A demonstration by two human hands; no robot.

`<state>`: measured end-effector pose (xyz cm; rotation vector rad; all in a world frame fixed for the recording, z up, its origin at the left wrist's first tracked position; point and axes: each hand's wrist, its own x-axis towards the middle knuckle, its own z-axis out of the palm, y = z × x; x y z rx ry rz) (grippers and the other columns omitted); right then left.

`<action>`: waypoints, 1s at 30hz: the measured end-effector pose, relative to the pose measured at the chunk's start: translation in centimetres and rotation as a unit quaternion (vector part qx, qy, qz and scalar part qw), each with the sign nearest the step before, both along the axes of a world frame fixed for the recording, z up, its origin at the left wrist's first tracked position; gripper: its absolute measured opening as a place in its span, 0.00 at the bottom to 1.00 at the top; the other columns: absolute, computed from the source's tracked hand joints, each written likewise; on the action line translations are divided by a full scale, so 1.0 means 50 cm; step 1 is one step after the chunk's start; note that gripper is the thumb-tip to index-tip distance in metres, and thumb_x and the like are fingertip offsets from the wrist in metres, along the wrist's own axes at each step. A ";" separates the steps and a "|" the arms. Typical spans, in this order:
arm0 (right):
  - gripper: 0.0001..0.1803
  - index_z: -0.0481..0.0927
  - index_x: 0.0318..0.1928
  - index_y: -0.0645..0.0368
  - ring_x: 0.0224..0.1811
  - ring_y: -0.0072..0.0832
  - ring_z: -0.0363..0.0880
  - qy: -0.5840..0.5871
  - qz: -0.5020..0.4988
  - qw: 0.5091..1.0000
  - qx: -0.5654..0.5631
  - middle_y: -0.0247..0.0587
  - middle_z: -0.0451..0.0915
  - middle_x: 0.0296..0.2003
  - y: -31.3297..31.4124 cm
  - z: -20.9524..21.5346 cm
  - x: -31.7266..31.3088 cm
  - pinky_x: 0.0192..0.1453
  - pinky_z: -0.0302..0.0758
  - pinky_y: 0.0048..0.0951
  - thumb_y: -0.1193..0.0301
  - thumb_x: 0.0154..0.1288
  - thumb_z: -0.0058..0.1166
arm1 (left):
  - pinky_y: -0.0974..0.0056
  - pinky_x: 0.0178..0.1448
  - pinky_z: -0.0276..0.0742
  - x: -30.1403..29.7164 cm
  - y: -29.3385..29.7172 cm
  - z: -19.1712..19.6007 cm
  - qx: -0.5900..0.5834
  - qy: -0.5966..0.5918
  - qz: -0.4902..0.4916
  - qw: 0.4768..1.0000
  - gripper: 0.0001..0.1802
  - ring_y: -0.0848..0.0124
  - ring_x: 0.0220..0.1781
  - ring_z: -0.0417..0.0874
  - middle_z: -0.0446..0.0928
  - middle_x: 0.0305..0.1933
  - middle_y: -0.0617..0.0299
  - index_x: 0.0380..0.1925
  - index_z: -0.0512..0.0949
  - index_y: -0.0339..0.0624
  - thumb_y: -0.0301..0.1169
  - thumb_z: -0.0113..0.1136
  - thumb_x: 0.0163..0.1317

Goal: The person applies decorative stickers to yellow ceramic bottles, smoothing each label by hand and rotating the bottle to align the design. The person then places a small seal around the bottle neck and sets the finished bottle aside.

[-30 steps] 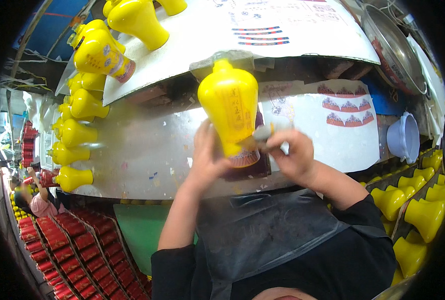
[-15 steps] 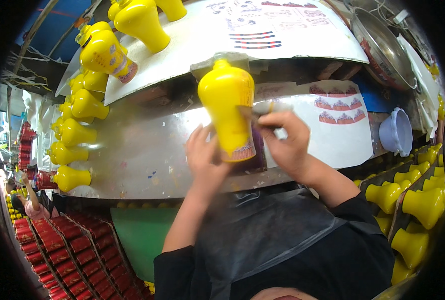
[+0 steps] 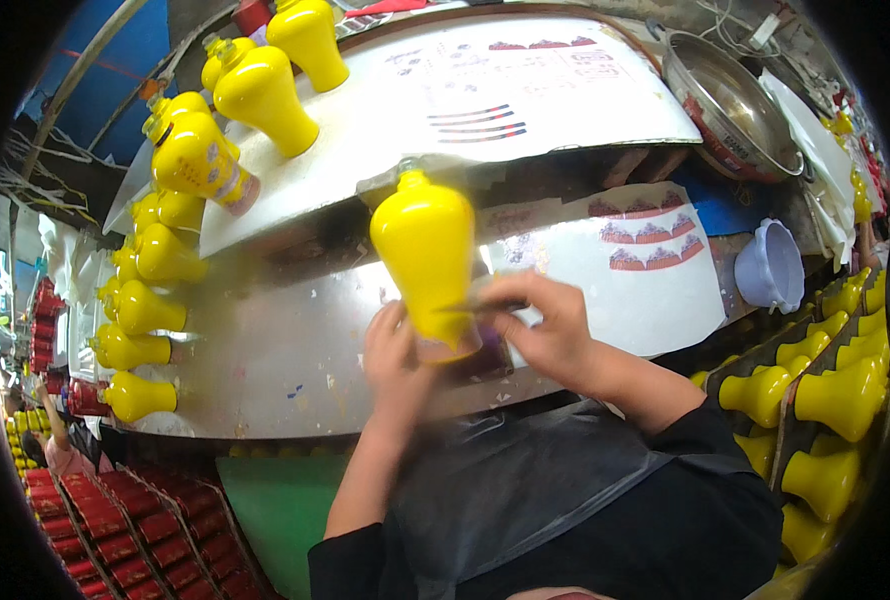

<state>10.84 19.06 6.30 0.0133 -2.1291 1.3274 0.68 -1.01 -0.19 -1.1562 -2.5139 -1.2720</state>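
Observation:
A glossy yellow vase-shaped bottle point(image 3: 423, 235) lies tilted in front of me, its clear neck at the edge of the white work surface and a patterned band point(image 3: 447, 348) around its foot. My left hand point(image 3: 393, 355) curls against the lower side of the bottle, near the foot; its hidden fingers seem to grip it. Between the fingers of my right hand point(image 3: 545, 330) is a thin dark flat tool point(image 3: 477, 304), blurred, its end at the lower body of the bottle. I cannot make out the tool's exact kind.
A printed transfer sheet point(image 3: 670, 290) lies right of the bottle; more prints rest on the white board point(image 3: 555, 110). Yellow bottles point(image 3: 145, 308) line the left side, others point(image 3: 760, 390) fill right-hand racks. A metal basin point(image 3: 720, 85) and lilac tub point(image 3: 768, 268) stand right.
The view has shifted. The bottle has turned, so the print on its right side no longer shows. My right hand has brought the dark tool lower, across the bottle near its foot.

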 end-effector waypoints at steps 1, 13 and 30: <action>0.15 0.82 0.50 0.61 0.43 0.26 0.85 -0.045 -0.009 0.993 -0.107 0.41 0.84 0.43 0.013 0.001 -0.002 0.48 0.83 0.28 0.85 0.64 0.64 | 0.51 0.74 0.69 0.007 -0.007 0.009 0.006 0.013 0.004 1.000 0.30 0.50 0.69 0.77 0.79 0.65 0.49 0.62 0.80 0.39 0.38 0.75 0.61; 0.15 0.85 0.39 0.59 0.20 0.10 0.68 -0.205 -0.038 0.935 -0.288 0.24 0.77 0.22 0.210 0.056 -0.022 0.28 0.67 0.16 0.62 0.79 0.53 | 0.61 0.58 0.81 0.005 0.018 0.014 0.044 0.017 -0.034 0.998 0.51 0.65 0.56 0.84 0.71 0.69 0.51 0.76 0.64 0.35 0.28 0.81 0.53; 0.11 0.90 0.42 0.61 0.32 0.36 0.87 -0.093 -0.280 0.934 0.203 0.48 0.88 0.35 0.325 0.114 -0.072 0.41 0.80 0.32 0.67 0.68 0.61 | 0.56 0.71 0.73 0.003 0.012 -0.003 0.033 -0.032 -0.048 0.998 0.51 0.53 0.70 0.78 0.71 0.73 0.44 0.77 0.59 0.31 0.29 0.78 0.57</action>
